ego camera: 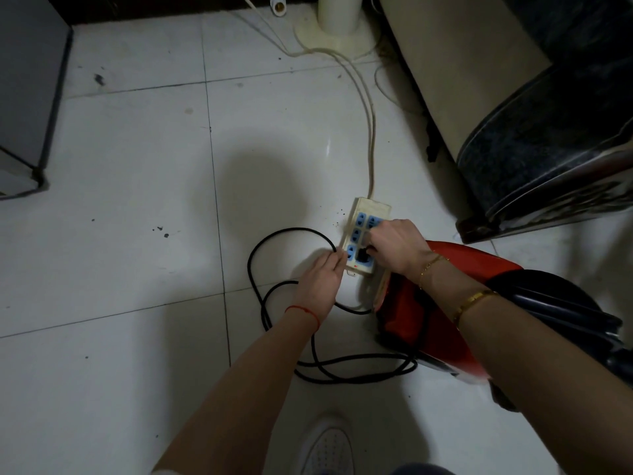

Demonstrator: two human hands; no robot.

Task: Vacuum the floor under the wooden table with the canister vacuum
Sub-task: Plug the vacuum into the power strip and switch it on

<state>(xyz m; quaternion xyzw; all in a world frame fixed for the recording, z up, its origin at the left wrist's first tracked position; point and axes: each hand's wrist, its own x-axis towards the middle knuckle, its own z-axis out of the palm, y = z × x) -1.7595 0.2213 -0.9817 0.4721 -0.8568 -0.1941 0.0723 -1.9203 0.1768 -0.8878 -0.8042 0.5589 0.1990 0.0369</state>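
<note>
A cream power strip [364, 234] with blue sockets lies on the white tiled floor [137, 200], its pale cord [370, 138] running away toward the round base of a cream stand [337, 32] at the top of the view. The right hand [397, 248] reaches over the near end of the strip, fingers curled down around a black plug [362, 257] seated in one of the sockets; how far the plug is pushed in cannot be told, since the fingers cover most of it. The left hand [322, 279] rests against the strip's left edge and pinches the black cable [274, 234] just beside the plug. From there the cable loops out to the left, crosses under the left forearm and coils in loose turns on the tiles. The red canister vacuum [428, 313] sits on the floor directly under the right forearm, just behind the strip, with its dark hose [565, 303] bundled at its right side. A dark patterned cover over a beige piece of furniture [548, 132] stands to the right, a grey cabinet [24, 97] to the left. A white shoe [327, 447] shows at the bottom edge.
</note>
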